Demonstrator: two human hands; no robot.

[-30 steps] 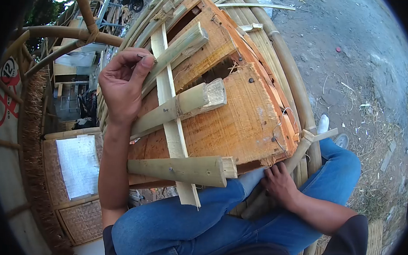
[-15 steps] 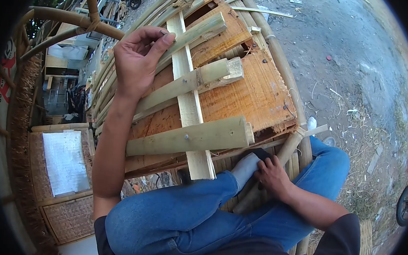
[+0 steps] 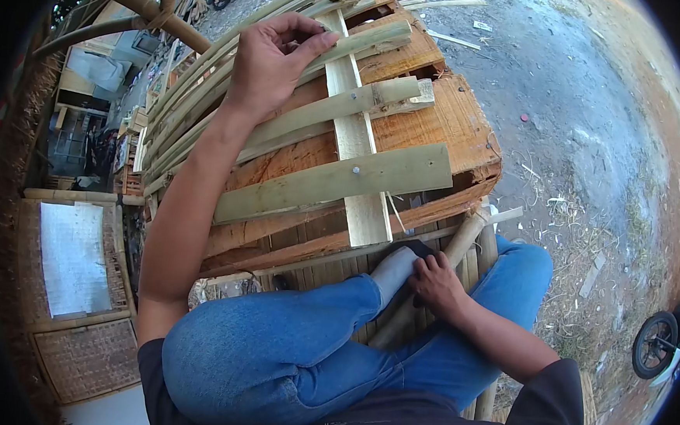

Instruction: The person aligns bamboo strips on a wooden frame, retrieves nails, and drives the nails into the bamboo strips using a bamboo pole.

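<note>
My left hand (image 3: 270,64) is closed in a pinch over a split bamboo strip (image 3: 382,37), a small dark nail between thumb and forefinger. Beneath runs a pale flat crosspiece (image 3: 354,135), which several bamboo strips cross. Nail heads show in the middle strip (image 3: 306,122) and in the near, wide strip (image 3: 303,183), where each meets the crosspiece. My right hand (image 3: 437,285) lies low beside my dark-covered foot (image 3: 414,248), fingers curled; what they hold, if anything, is hidden.
A worn orange-brown wooden board (image 3: 454,122) with broken edges lies under the strips. Bamboo poles (image 3: 467,236) and slats surround my crossed legs (image 3: 270,341). Woven panels (image 3: 86,357) stand at left. Shavings litter the ground at right, near a wheel (image 3: 653,345).
The view has shifted, so the board and strips sit farther right and higher in the picture. My left hand keeps its pinch at the same strip; my right hand stays by the foot.
</note>
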